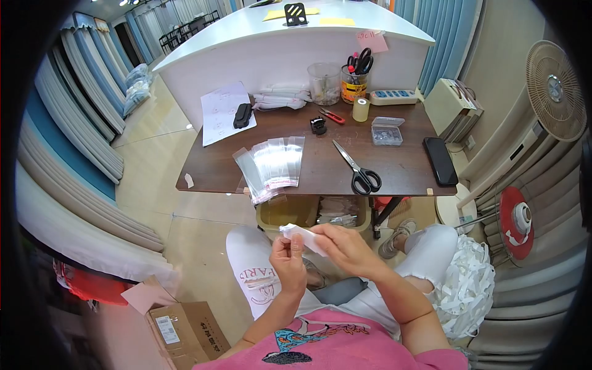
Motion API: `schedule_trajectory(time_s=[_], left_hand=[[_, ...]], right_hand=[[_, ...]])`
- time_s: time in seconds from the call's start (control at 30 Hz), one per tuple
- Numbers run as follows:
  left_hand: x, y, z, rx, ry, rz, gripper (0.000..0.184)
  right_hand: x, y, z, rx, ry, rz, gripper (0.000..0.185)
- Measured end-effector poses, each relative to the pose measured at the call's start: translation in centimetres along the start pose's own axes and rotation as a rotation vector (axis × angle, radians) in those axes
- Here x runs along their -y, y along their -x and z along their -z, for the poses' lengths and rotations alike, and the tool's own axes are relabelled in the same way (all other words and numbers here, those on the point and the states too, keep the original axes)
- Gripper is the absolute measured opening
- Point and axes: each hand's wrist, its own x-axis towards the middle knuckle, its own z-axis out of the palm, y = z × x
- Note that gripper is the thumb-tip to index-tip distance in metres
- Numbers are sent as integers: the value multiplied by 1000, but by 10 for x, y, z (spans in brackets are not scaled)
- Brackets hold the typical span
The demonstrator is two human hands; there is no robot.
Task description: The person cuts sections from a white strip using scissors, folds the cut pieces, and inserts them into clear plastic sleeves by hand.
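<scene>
A small white folded strip (307,239), perhaps cloth or ribbon, is held above my lap, between both hands. My left hand (288,264) pinches its left end between thumb and fingers. On the other side my right hand (346,249) grips it with the fingers over the top. Part of the strip is hidden under the right fingers. Just beyond, clear plastic bags (275,161) lie fanned out at the table's front edge. Black-handled scissors (359,172) rest to their right. Below the tabletop stands a yellowish bin (287,213) with plastic-wrapped items in its right part.
The brown table (240,176) carries a phone (439,161), a clear box (387,131), a tape roll (361,110), red snips (333,116), a pen cup (354,85) and a power strip (393,97). White strips (464,287) are heaped at right, near a fan (555,89). A cardboard box (188,333) sits lower left.
</scene>
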Motion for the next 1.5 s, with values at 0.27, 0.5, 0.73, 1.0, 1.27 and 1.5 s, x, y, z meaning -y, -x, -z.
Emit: schedule_trajectory(time_s=[0.27,0.5,0.73,1.0,1.27,1.5], left_hand=[[-4,-6,-21,119,468,174,35],[-1,-13,-35,153,579,203,37],[-1,-64,-29,333,177,119,45],[41,-171,-15,247,-1385,-611,17],[27,-127,-28,250,-1285,-934,18],[16,-60,-25,435,-717,-582,31]], right_hand=[[-3,1,-19,-318,322,265,5],[-15,6,-28,-252,614,315,9],[-33,4,-6,-357,348,122,9],[-46,11,3,-352,-14,-161,18],[-71,-21,16,-407,-293,-286,22],[-84,-57,23,-277,-657,-341,23]])
